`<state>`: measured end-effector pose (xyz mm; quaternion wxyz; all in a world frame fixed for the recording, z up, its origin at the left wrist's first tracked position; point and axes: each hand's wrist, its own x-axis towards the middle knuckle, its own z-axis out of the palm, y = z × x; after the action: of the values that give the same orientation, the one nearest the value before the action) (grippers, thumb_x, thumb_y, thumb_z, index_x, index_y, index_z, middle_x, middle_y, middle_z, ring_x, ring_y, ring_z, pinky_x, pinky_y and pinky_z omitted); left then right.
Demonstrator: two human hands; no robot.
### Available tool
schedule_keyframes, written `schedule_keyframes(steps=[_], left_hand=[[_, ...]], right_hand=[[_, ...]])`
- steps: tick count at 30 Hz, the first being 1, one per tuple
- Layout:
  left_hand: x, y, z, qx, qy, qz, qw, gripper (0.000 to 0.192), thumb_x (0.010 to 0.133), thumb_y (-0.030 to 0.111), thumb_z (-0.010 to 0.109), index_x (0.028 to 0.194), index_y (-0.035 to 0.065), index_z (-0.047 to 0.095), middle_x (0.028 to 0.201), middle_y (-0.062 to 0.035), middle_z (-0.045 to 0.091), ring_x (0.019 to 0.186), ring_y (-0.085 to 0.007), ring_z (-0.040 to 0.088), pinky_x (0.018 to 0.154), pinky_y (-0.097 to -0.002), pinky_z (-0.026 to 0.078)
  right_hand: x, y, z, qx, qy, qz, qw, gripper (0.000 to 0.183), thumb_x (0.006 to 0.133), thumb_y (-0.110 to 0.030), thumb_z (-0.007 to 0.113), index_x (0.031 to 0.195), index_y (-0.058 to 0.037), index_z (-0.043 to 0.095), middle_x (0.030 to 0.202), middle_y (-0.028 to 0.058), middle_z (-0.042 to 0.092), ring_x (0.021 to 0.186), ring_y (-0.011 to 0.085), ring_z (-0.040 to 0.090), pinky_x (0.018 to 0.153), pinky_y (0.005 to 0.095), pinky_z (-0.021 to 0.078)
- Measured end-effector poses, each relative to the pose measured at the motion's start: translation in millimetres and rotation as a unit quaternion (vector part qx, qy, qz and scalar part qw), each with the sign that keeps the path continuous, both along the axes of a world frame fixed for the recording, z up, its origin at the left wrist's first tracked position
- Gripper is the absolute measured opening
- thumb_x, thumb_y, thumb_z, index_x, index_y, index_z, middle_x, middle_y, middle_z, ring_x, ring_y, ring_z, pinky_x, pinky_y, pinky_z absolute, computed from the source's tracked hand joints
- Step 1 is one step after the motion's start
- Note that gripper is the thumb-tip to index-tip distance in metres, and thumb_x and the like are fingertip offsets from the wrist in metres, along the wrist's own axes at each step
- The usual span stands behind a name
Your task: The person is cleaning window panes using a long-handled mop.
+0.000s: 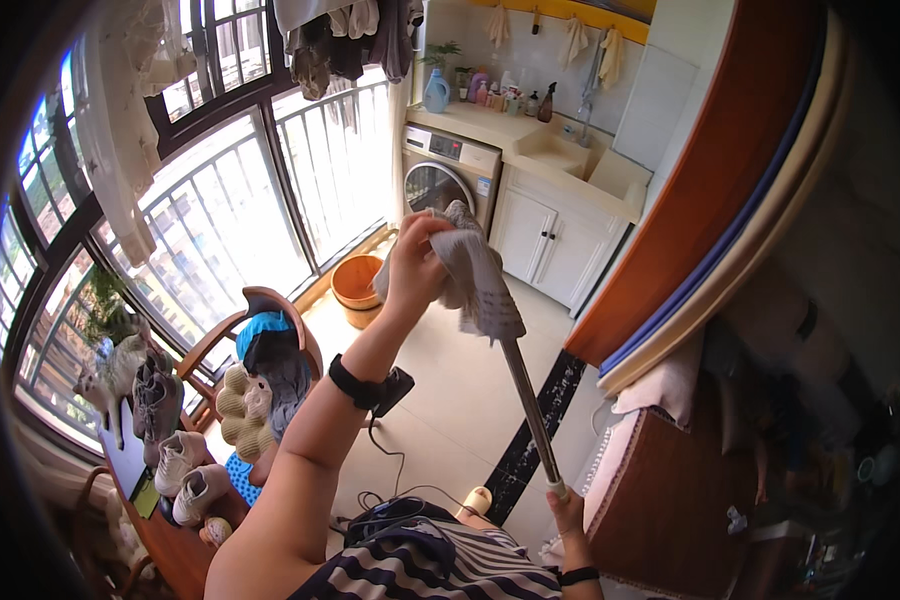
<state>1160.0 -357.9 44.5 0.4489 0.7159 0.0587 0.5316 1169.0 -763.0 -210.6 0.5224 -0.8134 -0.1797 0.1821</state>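
My left hand (418,262) is raised in front of me, its fingers closed on a grey cloth (480,277). The cloth hangs over the upper end of a metal pole (529,401) and hides it, so I cannot tell whether it is fixed there. Lower down, at the right, my right hand (568,514) grips the pole by its pale end. The pole slants up and to the left between my two hands. A black strap with a small device (392,391) sits on my left forearm, and a cable runs from it.
Shoes (184,469) and a cat (116,375) are on a wooden table (169,551) at left, beside a chair (311,345) holding clothes. A wooden bucket (356,289) stands by the window. Ahead are a washing machine (450,165) and sink (551,150). Laundry (345,45) hangs overhead.
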Motion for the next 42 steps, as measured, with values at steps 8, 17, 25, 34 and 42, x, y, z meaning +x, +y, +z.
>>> schedule_keyframes(steps=[8, 17, 25, 34, 42], left_hand=[[91, 167, 74, -0.344, -0.005, -0.171, 0.923, 0.029, 0.089, 0.017, 0.047, 0.113, 0.0019, 0.049, 0.093, -0.0112, 0.058, 0.073, -0.0191, 0.061, 0.064, -0.0303, 0.054], [129, 304, 121, -0.225, 0.011, -0.336, 0.914, 0.040, 0.088, 0.025, 0.048, 0.119, 0.0003, 0.043, 0.110, -0.0165, 0.051, 0.097, -0.0278, 0.056, 0.081, -0.0402, 0.050], [121, 374, 122, -0.132, 0.119, -0.152, 0.972, 0.038, 0.089, 0.023, 0.047, 0.121, 0.0031, 0.040, 0.117, -0.0185, 0.046, 0.105, -0.0281, 0.052, 0.085, -0.0386, 0.049], [126, 387, 122, -0.125, 0.176, -0.067, 0.974, 0.018, 0.090, 0.016, 0.046, 0.100, 0.0038, 0.054, 0.099, -0.0064, 0.055, 0.092, -0.0129, 0.054, 0.078, -0.0264, 0.046], [172, 318, 98, 0.317, 0.517, 0.182, 0.774, 0.031, 0.071, -0.008, 0.053, 0.090, 0.0145, 0.060, 0.111, -0.0039, 0.055, 0.117, -0.0176, 0.042, 0.107, -0.0476, 0.013]], right_hand=[[168, 44, -17, -0.084, -0.096, 0.060, 0.990, 0.047, 0.064, -0.047, 0.068, 0.069, -0.0020, 0.055, 0.060, 0.0174, 0.057, 0.062, 0.0363, 0.058, 0.054, 0.0399, 0.0440], [281, 93, -70, -0.163, -0.119, 0.046, 0.978, 0.049, 0.064, -0.050, 0.067, 0.073, -0.0018, 0.058, 0.062, 0.0152, 0.059, 0.060, 0.0285, 0.060, 0.055, 0.0369, 0.0444], [369, 280, 9, -0.067, -0.143, 0.177, 0.971, 0.052, 0.067, -0.053, 0.065, 0.064, -0.0025, 0.052, 0.054, 0.0168, 0.055, 0.061, 0.0362, 0.059, 0.049, 0.0404, 0.0439], [418, 454, 10, -0.043, -0.153, 0.334, 0.929, 0.047, 0.071, -0.047, 0.065, 0.067, -0.0012, 0.054, 0.053, 0.0165, 0.052, 0.053, 0.0337, 0.055, 0.048, 0.0387, 0.0420], [419, 576, 8, 0.062, -0.043, 0.429, 0.900, 0.032, 0.073, -0.030, 0.067, 0.070, -0.0007, 0.055, 0.051, 0.0105, 0.051, 0.047, 0.0170, 0.049, 0.047, 0.0323, 0.0407]])
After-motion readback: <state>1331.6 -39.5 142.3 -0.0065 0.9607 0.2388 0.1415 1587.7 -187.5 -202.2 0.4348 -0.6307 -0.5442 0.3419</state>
